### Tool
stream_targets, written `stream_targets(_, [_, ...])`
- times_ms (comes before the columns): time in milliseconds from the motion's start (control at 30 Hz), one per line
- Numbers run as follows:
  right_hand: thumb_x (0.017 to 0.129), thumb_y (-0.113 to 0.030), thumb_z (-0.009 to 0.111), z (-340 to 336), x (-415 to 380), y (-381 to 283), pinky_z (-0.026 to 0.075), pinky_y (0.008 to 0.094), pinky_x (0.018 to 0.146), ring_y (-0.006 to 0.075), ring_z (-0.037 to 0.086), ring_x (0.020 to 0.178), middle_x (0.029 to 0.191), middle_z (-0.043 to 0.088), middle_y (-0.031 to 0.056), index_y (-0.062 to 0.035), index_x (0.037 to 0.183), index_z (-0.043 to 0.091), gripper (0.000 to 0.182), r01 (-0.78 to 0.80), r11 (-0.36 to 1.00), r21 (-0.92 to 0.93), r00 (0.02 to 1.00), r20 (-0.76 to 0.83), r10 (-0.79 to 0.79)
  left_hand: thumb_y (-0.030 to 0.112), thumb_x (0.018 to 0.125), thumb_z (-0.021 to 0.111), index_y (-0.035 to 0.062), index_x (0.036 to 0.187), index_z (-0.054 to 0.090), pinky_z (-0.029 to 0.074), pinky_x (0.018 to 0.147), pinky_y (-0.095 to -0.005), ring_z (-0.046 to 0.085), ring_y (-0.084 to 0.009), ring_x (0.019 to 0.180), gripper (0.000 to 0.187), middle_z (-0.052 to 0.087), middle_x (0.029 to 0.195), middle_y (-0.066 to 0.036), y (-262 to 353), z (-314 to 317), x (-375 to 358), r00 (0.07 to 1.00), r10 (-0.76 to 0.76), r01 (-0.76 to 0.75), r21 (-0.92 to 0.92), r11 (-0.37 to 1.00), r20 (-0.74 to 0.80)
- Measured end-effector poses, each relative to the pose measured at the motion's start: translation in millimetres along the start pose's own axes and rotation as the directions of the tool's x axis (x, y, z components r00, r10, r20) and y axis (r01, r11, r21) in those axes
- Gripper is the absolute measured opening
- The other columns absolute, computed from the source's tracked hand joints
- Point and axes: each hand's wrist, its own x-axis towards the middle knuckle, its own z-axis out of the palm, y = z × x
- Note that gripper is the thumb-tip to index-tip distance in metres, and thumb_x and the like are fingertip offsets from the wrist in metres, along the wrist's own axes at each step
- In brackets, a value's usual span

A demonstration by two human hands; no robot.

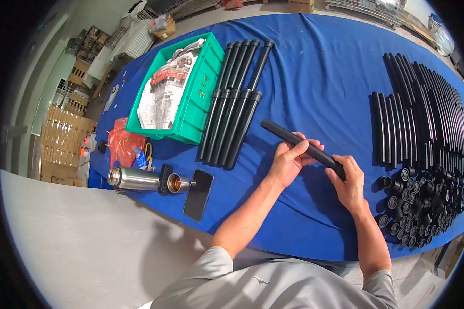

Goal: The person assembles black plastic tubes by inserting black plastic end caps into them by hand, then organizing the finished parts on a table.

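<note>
A black tube [280,132] slants across the middle of the blue cloth, held up in both hands. My left hand [292,160] is closed around its middle, thumb on top. Its near right end sits in the fingers of my right hand [350,186], which hide that end. To the left lie several black tubes with wider black end caps [232,110], set side by side in two rows. On the right are many plain black tubes [397,123] in rows, with a heap of small round black caps [415,206] below them.
A green crate [193,110] lined with newspaper [165,95] stands at the left. Near it are a red plastic bag [123,144], an opened steel flask [139,178], its metal cup [177,183] and a phone [198,195]. The table's near edge runs in front of my body.
</note>
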Motion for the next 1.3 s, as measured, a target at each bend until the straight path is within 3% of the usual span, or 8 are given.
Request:
stream_targets(100, [0.085,-0.008,0.08,-13,5,-3,0.053,0.0371,0.069,0.0333,0.067,0.083,0.097,0.066,0.0172,0.0001,0.116,0.065,0.035,-0.724,0.579,0.376,0.689,0.449,0.57,0.014,0.1,0.068,0.012,0.114,0.056,0.064,0.093,-0.0458,0.07,-0.0324,0.114,0.019,0.071,0.115,-0.019,-1,0,0,1.0,0.019,-0.019,0.009,1.0,0.007])
stream_targets(467, [0.09,-0.012,0.078,-6,-1,5,0.052,0.0302,0.062,0.0146,0.065,0.068,0.086,0.066,0.009,0.0034,0.117,0.068,0.032,-0.621,0.649,0.439,0.784,0.326,0.529,0.019,0.102,0.066,0.012,0.117,0.056,0.061,0.097,-0.0485,0.069,-0.036,0.117,0.02,0.069,0.121,-0.021,-2,-1,1,1.0,-0.004,0.004,0.062,0.998,0.013])
stream_targets(600, [0.091,-0.013,0.078,2,2,5,0.052,0.0272,0.056,0.0121,0.065,0.063,0.084,0.068,0.0087,0.0042,0.119,0.068,0.034,0.046,0.999,0.008,0.999,-0.02,-0.046,0.019,0.102,0.066,0.0117,0.117,0.056,0.06,0.098,-0.0491,0.069,-0.0356,0.117,0.019,0.069,0.121,-0.021,-1,-3,1,1.0,-0.015,0.015,0.032,0.999,-0.003])
stream_targets(733, [0.089,-0.009,0.079,-8,2,0,0.054,0.03,0.06,0.0138,0.066,0.065,0.085,0.069,0.0094,0.0043,0.12,0.067,0.036,-0.679,0.537,0.501,0.731,0.388,0.562,0.019,0.102,0.065,0.0122,0.116,0.057,0.059,0.099,-0.0481,0.068,-0.0353,0.118,0.017,0.07,0.121,-0.021,-3,-3,2,1.0,-0.001,0.001,0.008,1.0,0.026])
stream_targets(867, [0.093,-0.012,0.074,2,3,1,0.054,0.0302,0.058,0.0107,0.064,0.064,0.083,0.069,0.0069,0.0049,0.121,0.067,0.033,0.114,0.992,-0.058,0.993,-0.023,-0.116,0.018,0.103,0.065,0.0114,0.116,0.055,0.06,0.098,-0.0461,0.069,-0.0322,0.115,0.018,0.071,0.115,-0.019,-1,1,1,0.999,-0.03,0.03,0.005,1.0,-0.023])
stream_targets(1000, [0.085,-0.006,0.08,-9,3,1,0.056,0.0363,0.069,0.0274,0.069,0.081,0.098,0.068,0.0145,0.0013,0.121,0.066,0.039,-0.729,0.55,0.408,0.684,0.445,0.577,0.019,0.103,0.065,0.012,0.116,0.057,0.059,0.1,-0.0474,0.069,-0.0342,0.117,0.017,0.07,0.119,-0.019,-3,0,0,1.0,0.01,-0.01,0.025,1.0,0.004])
stream_targets(1133, [0.092,-0.011,0.075,1,2,6,0.055,0.031,0.062,0.014,0.066,0.068,0.081,0.067,0.0058,0.0034,0.118,0.067,0.031,0.11,0.985,-0.137,0.993,-0.022,-0.114,0.021,0.103,0.065,0.0121,0.117,0.058,0.058,0.101,-0.0481,0.068,-0.0351,0.118,0.019,0.07,0.12,-0.02,-2,-3,2,0.999,-0.038,0.039,0.031,0.999,-0.026])
stream_targets(1300, [0.087,-0.006,0.079,-9,2,4,0.056,0.0354,0.067,0.0271,0.07,0.08,0.099,0.068,0.0165,0.002,0.122,0.065,0.039,-0.697,0.601,0.391,0.716,0.42,0.557,0.022,0.103,0.065,0.0121,0.117,0.058,0.059,0.101,-0.0483,0.068,-0.0353,0.118,0.018,0.07,0.12,-0.02,-2,-2,1,1.0,-0.002,0.002,0.017,1.0,-0.003])
